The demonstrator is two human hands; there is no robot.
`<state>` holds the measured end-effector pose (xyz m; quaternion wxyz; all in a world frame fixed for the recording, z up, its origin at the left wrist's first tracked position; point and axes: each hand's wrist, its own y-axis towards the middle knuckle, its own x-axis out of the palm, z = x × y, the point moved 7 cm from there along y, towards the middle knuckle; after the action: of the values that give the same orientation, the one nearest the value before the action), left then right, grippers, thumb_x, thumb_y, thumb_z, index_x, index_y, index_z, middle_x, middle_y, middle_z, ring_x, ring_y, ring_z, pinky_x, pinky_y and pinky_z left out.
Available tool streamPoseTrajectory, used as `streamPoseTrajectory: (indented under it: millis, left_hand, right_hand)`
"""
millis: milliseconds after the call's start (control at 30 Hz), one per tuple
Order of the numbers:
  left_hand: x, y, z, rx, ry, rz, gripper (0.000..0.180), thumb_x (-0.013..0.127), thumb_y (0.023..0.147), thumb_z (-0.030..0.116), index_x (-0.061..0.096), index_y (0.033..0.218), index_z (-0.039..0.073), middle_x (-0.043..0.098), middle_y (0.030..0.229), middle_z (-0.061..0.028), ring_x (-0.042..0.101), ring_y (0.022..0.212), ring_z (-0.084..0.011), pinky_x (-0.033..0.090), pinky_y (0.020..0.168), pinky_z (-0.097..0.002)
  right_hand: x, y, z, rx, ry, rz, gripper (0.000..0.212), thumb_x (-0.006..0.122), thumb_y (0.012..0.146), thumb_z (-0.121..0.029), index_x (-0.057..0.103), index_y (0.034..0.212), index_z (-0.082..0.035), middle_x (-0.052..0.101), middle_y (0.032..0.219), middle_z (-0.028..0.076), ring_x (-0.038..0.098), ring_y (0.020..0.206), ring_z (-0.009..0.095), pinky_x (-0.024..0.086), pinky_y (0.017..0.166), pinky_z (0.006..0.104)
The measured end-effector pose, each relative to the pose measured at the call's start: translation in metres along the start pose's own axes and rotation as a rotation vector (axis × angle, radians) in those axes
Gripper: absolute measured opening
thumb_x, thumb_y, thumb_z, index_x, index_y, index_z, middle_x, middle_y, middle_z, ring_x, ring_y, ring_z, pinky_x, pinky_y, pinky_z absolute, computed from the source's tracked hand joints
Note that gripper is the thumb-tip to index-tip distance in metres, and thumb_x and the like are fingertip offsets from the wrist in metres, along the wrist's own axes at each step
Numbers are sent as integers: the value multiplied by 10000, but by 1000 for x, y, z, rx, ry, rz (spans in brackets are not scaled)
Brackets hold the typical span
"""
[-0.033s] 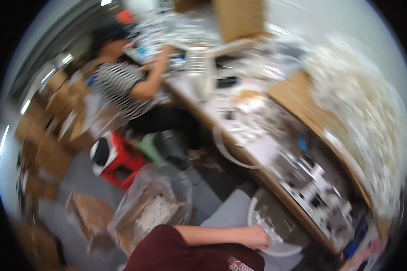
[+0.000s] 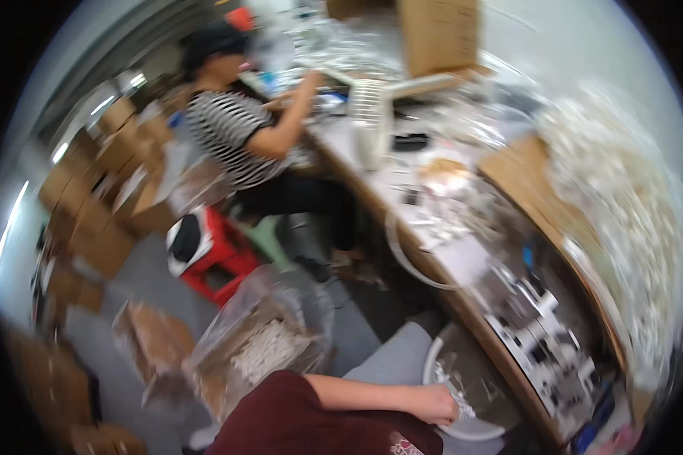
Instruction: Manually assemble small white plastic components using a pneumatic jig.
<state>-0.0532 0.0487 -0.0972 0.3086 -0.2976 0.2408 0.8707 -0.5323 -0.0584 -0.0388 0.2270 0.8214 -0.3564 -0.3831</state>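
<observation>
Stacked cardboard cartons [image 2: 102, 239] fill the far left of the room, below bright strip lights, on a grey floor [image 2: 159, 265]. A red plastic stool [image 2: 231, 265] stands near a seated co-worker [image 2: 231, 140] in a striped top, whose hands are over the long worktable [image 2: 463, 262]. That table runs diagonally toward the lower right, its pale top crowded and its front edge brown, with a plain pale wall [image 2: 565, 42] behind.

Below it, the person's left hand [image 2: 435, 404] is at the near rim of a round white tub [image 2: 470, 435], which holds small pale pieces [image 2: 451, 379]. The finger ends are hidden and blurred — I cannot tell whether they are apart, together or clamped on a piece. The tub's far side is partly covered by the table edge; a pink shape [image 2: 622, 440], cut off at lower right, is too smeared to identify. The right hand cannot be made out.

Crinkled clear plastic lines an open carton [image 2: 273, 353] of white pieces, beside a maroon sleeve [image 2: 277, 402]. Farther right come a slatted white basket [image 2: 370, 121], an upright cardboard box [image 2: 440, 38], blocky metal fixtures [image 2: 539, 326] and a glossy, rumpled heap of translucent plastic [image 2: 622, 212].
</observation>
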Motion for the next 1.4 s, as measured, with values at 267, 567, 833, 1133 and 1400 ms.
streamPoseTrajectory:
  millis: [267,567,833,1133,1400]
  left_hand:
    - [19,-31,12,-66,45,66,163,684,806,245,680,851,88,677,823,-82,660,770,-307,509,669,-437]
    - [15,-39,15,-79,85,194,220,704,746,243,723,934,130,706,815,-71,673,791,-287,513,682,-433]
    - [-27,-55,36,-71,107,455,188,691,799,229,694,951,120,694,819,-50,673,778,-275,513,659,-419]
    - [-81,-65,68,5,114,672,132,670,847,182,670,959,114,658,798,-30,652,695,-261,501,581,-397]
    - [-72,-67,66,11,234,677,131,680,843,190,664,958,128,626,805,-35,639,688,-256,496,558,-388]
  right_hand:
    - [5,-30,-146,-167,157,200,329,466,1031,-199,568,1197,66,570,1160,243,548,1039,334,433,931,419]
    - [30,-109,-270,-649,93,-176,317,634,956,-251,618,1169,-17,594,903,105,539,705,198,458,580,297]
    - [34,-175,-333,-414,442,-431,184,629,948,-77,644,1110,9,648,948,150,621,762,235,516,676,309]
    - [48,-198,-360,-475,507,-587,196,614,958,-113,679,1115,-16,689,990,174,667,831,286,542,736,359]
    - [55,-214,-369,-595,490,-685,153,620,949,-102,712,1038,-18,712,964,168,691,831,313,551,733,366]
